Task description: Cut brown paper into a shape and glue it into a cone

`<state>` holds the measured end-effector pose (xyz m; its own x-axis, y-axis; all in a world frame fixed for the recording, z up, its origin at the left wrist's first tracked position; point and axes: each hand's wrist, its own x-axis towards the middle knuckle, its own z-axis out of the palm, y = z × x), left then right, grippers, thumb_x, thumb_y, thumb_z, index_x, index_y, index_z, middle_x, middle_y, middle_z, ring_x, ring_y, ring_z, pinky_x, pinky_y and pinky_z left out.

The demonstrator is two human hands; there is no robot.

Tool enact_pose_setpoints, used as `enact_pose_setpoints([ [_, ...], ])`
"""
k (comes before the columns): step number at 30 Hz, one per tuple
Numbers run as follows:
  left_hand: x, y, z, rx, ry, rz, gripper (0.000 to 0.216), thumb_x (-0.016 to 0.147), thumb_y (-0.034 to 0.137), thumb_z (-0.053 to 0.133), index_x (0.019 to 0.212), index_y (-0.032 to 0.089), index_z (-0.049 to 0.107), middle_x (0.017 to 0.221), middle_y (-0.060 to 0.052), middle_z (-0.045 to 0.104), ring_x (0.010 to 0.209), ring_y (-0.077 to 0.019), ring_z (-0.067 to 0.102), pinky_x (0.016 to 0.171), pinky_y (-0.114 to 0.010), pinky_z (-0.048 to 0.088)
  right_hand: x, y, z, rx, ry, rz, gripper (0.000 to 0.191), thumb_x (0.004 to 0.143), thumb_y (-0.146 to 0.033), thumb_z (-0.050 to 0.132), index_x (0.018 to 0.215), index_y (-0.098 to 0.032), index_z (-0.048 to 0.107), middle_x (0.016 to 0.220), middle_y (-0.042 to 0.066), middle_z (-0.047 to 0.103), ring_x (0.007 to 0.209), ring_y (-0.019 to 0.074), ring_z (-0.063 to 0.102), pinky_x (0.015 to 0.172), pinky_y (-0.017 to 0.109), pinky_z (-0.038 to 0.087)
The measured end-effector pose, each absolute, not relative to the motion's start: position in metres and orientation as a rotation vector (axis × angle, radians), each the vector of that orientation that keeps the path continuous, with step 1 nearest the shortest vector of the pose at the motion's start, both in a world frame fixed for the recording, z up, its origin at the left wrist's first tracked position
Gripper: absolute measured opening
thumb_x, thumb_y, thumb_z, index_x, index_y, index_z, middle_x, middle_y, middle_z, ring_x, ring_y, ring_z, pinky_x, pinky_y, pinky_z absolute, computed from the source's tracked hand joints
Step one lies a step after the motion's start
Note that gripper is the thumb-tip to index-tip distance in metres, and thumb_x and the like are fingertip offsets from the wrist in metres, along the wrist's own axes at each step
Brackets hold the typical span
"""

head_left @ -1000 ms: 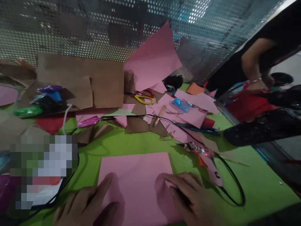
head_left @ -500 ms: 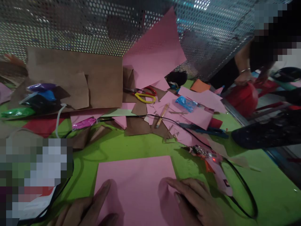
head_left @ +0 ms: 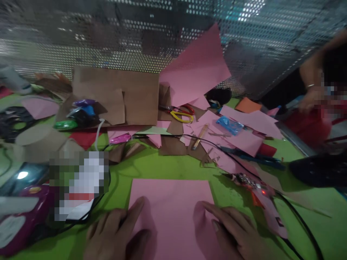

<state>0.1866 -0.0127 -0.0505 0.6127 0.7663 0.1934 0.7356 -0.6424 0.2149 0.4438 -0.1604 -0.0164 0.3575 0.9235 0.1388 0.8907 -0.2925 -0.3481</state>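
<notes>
A pink sheet of paper (head_left: 173, 209) lies flat in front of me, its near end cut off by the bottom of the view. My left hand (head_left: 116, 227) rests at its left side, index finger stretched onto the paper and thumb apart from it. On the opposite side, my right hand (head_left: 235, 231) touches the sheet with an extended index fingertip, its thumb also spread. Neither hand grips anything that I can see. To the right of my right hand lies a pink hot glue gun (head_left: 271, 213) with a red light on and a black cord.
Behind the sheet are scissors (head_left: 181, 115), a cutter (head_left: 200, 137), pink scraps (head_left: 244, 141) and a brown paper bag (head_left: 141, 94). A purple device (head_left: 35, 206) stands at left. A co-worker's hand (head_left: 309, 101) is at the far right, by something red.
The view has swung left, so everything sits further right and the purple device shows. Both hands keep their places on the pink sheet. The co-worker's hands have shifted a little.
</notes>
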Motion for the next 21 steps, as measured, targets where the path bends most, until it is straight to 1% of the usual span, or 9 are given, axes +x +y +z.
enact_pose_setpoints([
  [4, 0.194, -0.013, -0.035, 2.661, 1.255, 0.408, 0.052, 0.083, 0.028, 0.064, 0.134, 0.032, 0.055, 0.09, -0.004, 0.063, 0.081, -0.0215, 0.057, 0.071, -0.037, 0.04, 0.448, -0.158, -0.02, -2.251, -1.612, 0.049, 0.035, 0.091, -0.037, 0.05, 0.123, -0.039, 0.063, 0.102, 0.002, 0.07, 0.086, 0.024, 0.066, 0.066, 0.034, 0.056],
  [6, 0.197, -0.013, -0.027, 2.598, 1.274, 0.411, 0.05, 0.084, 0.027, 0.065, 0.132, 0.032, 0.056, 0.092, -0.004, 0.062, 0.082, -0.0209, 0.056, 0.074, -0.037, 0.041, 0.449, -0.156, -0.023, -2.234, -1.62, 0.03, 0.034, 0.091, -0.039, 0.049, 0.122, -0.037, 0.064, 0.1, 0.004, 0.069, 0.085, 0.0249, 0.066, 0.068, 0.036, 0.055],
  [8, 0.198, -0.014, -0.019, 2.552, 1.32, 0.429, 0.046, 0.083, 0.028, 0.067, 0.129, 0.032, 0.059, 0.099, -0.005, 0.062, 0.089, -0.0227, 0.056, 0.077, -0.038, 0.042, 0.448, -0.154, -0.025, -2.218, -1.627, 0.031, 0.034, 0.092, -0.039, 0.047, 0.12, -0.034, 0.065, 0.099, 0.005, 0.068, 0.086, 0.0255, 0.066, 0.071, 0.039, 0.053],
  [10, 0.198, -0.015, -0.014, 2.563, 1.355, 0.472, 0.044, 0.082, 0.031, 0.068, 0.126, 0.031, 0.061, 0.112, -0.007, 0.061, 0.098, -0.026, 0.055, 0.081, -0.041, 0.043, 0.445, -0.152, -0.025, -2.218, -1.615, 0.025, 0.034, 0.093, -0.038, 0.044, 0.119, -0.031, 0.065, 0.097, 0.006, 0.067, 0.086, 0.0258, 0.065, 0.073, 0.041, 0.051],
  [12, 0.198, -0.015, -0.013, 2.62, 1.31, 0.509, 0.042, 0.084, 0.03, 0.067, 0.126, 0.03, 0.062, 0.12, -0.009, 0.059, 0.104, -0.0281, 0.054, 0.084, -0.043, 0.044, 0.44, -0.151, -0.023, -2.238, -1.614, 0.028, 0.035, 0.094, -0.036, 0.041, 0.12, -0.029, 0.064, 0.097, 0.007, 0.065, 0.087, 0.0258, 0.064, 0.076, 0.042, 0.048],
  [15, 0.2, -0.013, -0.017, 2.728, 1.015, 0.505, 0.036, 0.088, 0.017, 0.059, 0.123, 0.026, 0.063, 0.122, -0.008, 0.061, 0.105, -0.0255, 0.056, 0.086, -0.042, 0.049, 0.433, -0.15, -0.019, -2.288, -1.646, 0.023, 0.035, 0.096, -0.032, 0.04, 0.123, -0.027, 0.061, 0.1, 0.007, 0.063, 0.089, 0.0259, 0.062, 0.08, 0.044, 0.045],
  [18, 0.2, -0.01, -0.023, 2.763, 0.641, 0.434, 0.043, 0.085, 0.0, 0.051, 0.12, 0.023, 0.063, 0.125, -0.007, 0.062, 0.111, -0.0209, 0.057, 0.09, -0.034, 0.051, 0.428, -0.15, -0.016, -2.327, -1.666, 0.0, 0.034, 0.096, -0.029, 0.04, 0.124, -0.026, 0.059, 0.102, 0.008, 0.062, 0.091, 0.0253, 0.062, 0.082, 0.044, 0.044],
  [20, 0.198, -0.011, -0.023, 2.759, 0.522, 0.374, 0.049, 0.084, -0.004, 0.046, 0.122, 0.022, 0.062, 0.13, -0.005, 0.061, 0.118, -0.0197, 0.054, 0.096, -0.033, 0.049, 0.425, -0.151, -0.015, -2.344, -1.672, -0.017, 0.033, 0.095, -0.025, 0.04, 0.123, -0.025, 0.059, 0.103, 0.008, 0.062, 0.091, 0.0247, 0.062, 0.084, 0.043, 0.044],
  [21, 0.196, -0.012, -0.022, 2.755, 0.514, 0.354, 0.049, 0.085, -0.003, 0.045, 0.124, 0.023, 0.061, 0.133, -0.004, 0.059, 0.122, -0.0197, 0.052, 0.099, -0.034, 0.048, 0.424, -0.151, -0.014, -2.349, -1.675, -0.027, 0.033, 0.095, -0.024, 0.041, 0.123, -0.025, 0.059, 0.103, 0.008, 0.062, 0.09, 0.0245, 0.062, 0.084, 0.042, 0.044],
])
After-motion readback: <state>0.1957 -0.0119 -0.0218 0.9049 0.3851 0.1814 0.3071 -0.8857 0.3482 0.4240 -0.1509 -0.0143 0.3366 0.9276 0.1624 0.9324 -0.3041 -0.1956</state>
